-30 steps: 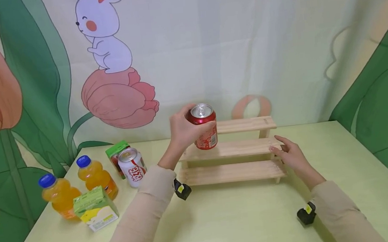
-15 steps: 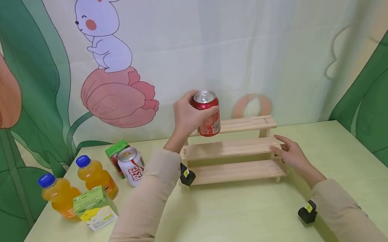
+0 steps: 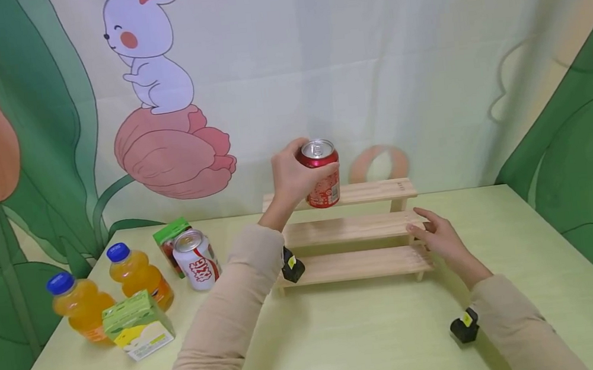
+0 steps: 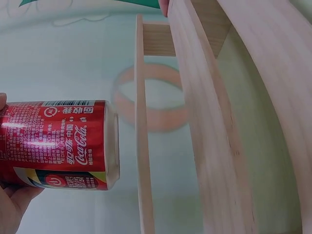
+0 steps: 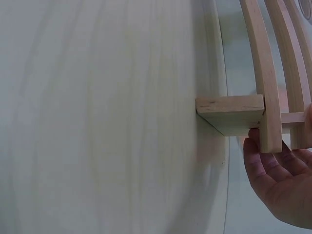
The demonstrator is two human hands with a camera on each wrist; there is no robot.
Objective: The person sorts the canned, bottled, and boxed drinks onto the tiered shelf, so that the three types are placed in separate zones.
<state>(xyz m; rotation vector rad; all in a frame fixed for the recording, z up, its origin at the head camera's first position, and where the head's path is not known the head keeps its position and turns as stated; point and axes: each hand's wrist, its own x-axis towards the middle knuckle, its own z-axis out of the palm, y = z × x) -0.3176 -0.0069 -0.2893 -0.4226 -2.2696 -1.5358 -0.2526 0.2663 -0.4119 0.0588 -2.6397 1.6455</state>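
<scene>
My left hand (image 3: 295, 173) grips a red Coca-Cola can (image 3: 321, 176) round its side, thumb across the front. The can is upright, its silver lid up. In the left wrist view, a gap lies between the can's base (image 4: 112, 146) and the top board (image 4: 144, 146) of the three-tier wooden shelf. That wooden shelf (image 3: 355, 264) stands on the table. At its right end, my right hand (image 3: 444, 242) holds the side of the middle tier. The right wrist view shows its fingers (image 5: 261, 173) curled about the wooden end piece; the thumb is partly cut off.
On the left of the table stand two orange drink bottles (image 3: 80, 307) with blue caps, a green-and-yellow carton pack (image 3: 138, 325), a white can (image 3: 197, 263) and a green-and-red carton (image 3: 165, 242). A printed curtain (image 3: 425, 77) hangs behind the table (image 3: 364, 333).
My left hand has lifted the can from in front of the middle tier to top-tier height and slightly right. The right hand keeps its place on the shelf. The head view has turned slightly.
</scene>
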